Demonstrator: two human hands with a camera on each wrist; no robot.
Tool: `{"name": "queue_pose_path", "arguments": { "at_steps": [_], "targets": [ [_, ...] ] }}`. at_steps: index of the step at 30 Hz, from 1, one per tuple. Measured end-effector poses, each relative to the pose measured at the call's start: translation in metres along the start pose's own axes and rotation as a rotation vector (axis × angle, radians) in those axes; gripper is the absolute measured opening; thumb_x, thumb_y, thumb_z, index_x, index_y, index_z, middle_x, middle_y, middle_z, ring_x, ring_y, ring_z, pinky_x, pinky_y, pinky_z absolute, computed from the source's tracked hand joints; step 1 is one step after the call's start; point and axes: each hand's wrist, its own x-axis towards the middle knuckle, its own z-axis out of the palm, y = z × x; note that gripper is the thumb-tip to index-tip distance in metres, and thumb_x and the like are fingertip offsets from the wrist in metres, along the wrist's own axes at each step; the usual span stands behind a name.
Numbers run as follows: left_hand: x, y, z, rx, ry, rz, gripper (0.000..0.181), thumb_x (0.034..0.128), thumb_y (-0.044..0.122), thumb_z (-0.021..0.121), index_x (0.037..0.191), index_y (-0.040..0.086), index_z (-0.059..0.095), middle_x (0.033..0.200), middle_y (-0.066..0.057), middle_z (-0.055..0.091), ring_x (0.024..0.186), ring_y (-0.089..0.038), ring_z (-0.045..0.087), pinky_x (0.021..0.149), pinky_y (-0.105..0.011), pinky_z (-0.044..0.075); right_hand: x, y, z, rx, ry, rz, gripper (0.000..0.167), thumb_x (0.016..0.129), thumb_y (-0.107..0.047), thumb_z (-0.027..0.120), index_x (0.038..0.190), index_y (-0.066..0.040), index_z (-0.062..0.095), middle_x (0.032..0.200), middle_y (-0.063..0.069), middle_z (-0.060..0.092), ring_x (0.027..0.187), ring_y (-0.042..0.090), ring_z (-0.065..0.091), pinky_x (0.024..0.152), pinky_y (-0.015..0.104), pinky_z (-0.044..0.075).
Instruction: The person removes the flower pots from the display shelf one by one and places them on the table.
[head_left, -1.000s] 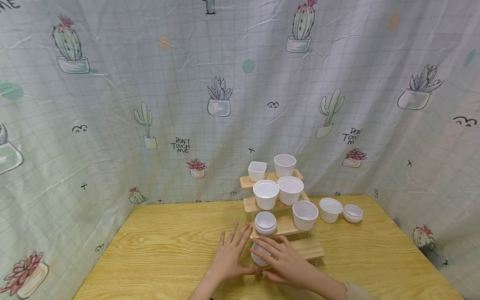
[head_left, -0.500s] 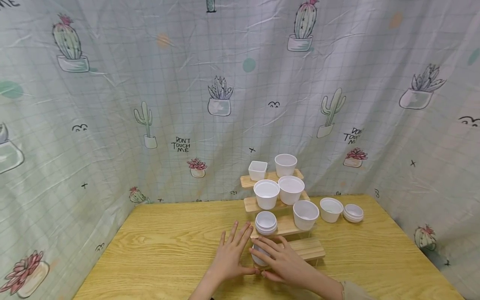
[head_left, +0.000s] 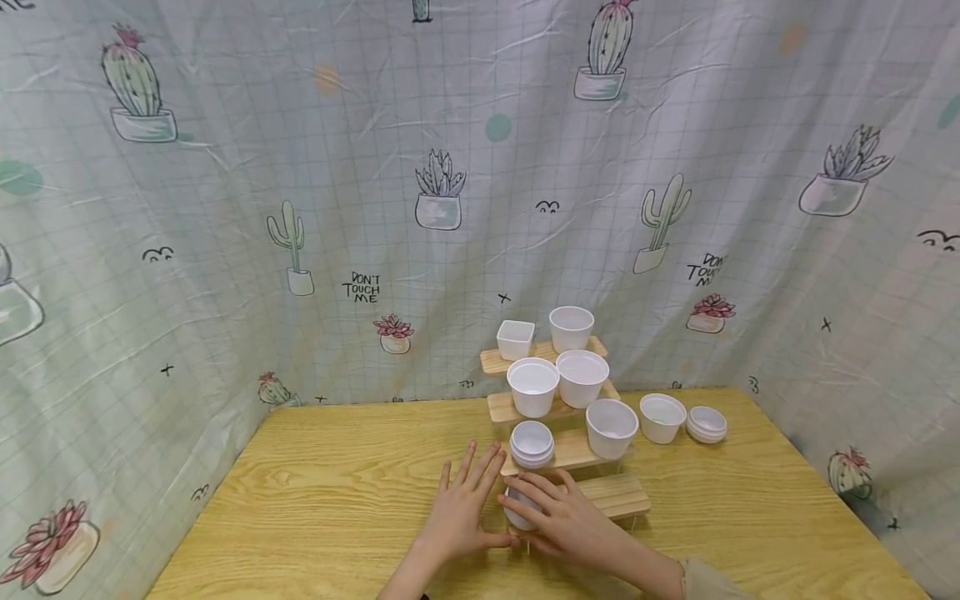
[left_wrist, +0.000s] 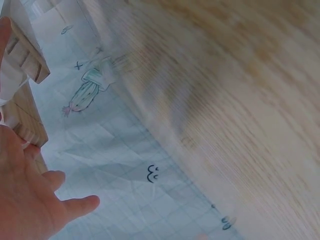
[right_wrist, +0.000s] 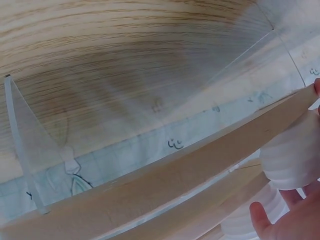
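My right hand (head_left: 573,517) reaches over a small white pot (head_left: 519,508) at the left end of the lowest step of a wooden stand (head_left: 615,497). Its fingers lie across the pot, partly hiding it, with the thumb at the step's front edge. The right wrist view has the ribbed pot (right_wrist: 292,152) between thumb and fingers. My left hand (head_left: 459,512) spreads its straight fingers just left of the stand, thumb pointing toward the step's left corner. In the left wrist view that hand (left_wrist: 25,195) appears beside the wooden steps (left_wrist: 25,117).
Higher steps carry several white pots, among them a square one (head_left: 516,341) and a ribbed low one (head_left: 532,444). Right of the stand, a round pot (head_left: 662,418) and a low pot (head_left: 706,425) stand on the wooden table (head_left: 322,492). A cactus-print curtain (head_left: 480,258) hangs behind.
Both hands stay nearly in place around the lowest step. The right thumb has drawn in slightly, and the head view has shifted a little.
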Motion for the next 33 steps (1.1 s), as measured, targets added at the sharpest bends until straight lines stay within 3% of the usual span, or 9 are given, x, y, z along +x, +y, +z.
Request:
{"name": "queue_pose_path", "arguments": {
  "at_steps": [9, 33],
  "targets": [
    [0.000, 0.000, -0.001, 0.014, -0.002, 0.000, 0.110, 0.0587, 0.075, 0.058, 0.144, 0.021, 0.013, 0.152, 0.005, 0.011, 0.138, -0.031, 0.011, 0.099, -0.063, 0.028, -0.001, 0.002, 0.003, -0.017, 0.042, 0.002, 0.066, 0.066, -0.045, 0.072, 0.124, -0.022, 0.051, 0.129, 0.002, 0.050, 0.116, 0.019, 0.045, 0.084, 0.041, 0.043],
    [0.001, 0.000, 0.000, 0.008, 0.002, -0.009, 0.111, 0.0576, 0.075, 0.059, 0.144, 0.023, 0.012, 0.152, 0.006, 0.010, 0.139, -0.030, 0.010, 0.100, -0.062, 0.027, -0.013, 0.003, -0.008, -0.053, 0.034, 0.014, 0.067, 0.065, -0.048, 0.072, 0.124, -0.026, 0.050, 0.119, -0.003, 0.055, 0.105, 0.017, 0.049, 0.080, 0.041, 0.045]
  ]
}}
